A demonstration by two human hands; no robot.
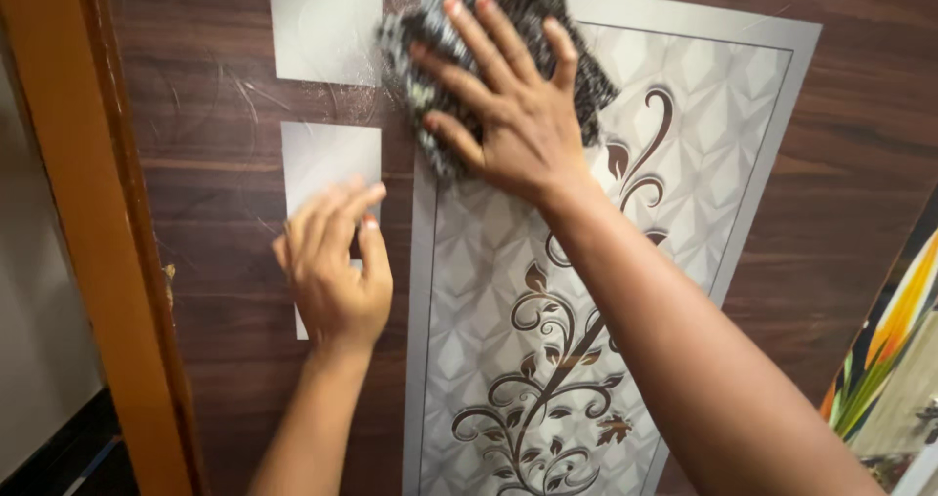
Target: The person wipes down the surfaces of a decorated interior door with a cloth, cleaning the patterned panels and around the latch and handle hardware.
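Fingers of the left hand [334,266] lie flat at nine o'clock, holding nothing, on the dark wood-grain door [225,213]; at twelve o'clock the right hand [513,115], spread open, presses the grey speckled cloth [586,81] to the silver floral panel [684,164]; grit beneath could scratch it

An orange-brown wooden door frame [93,232] runs down the left of the frame, a pale grey wall [29,310] beyond it. At lower right, a colourful leaf-patterned surface [894,349] shows.
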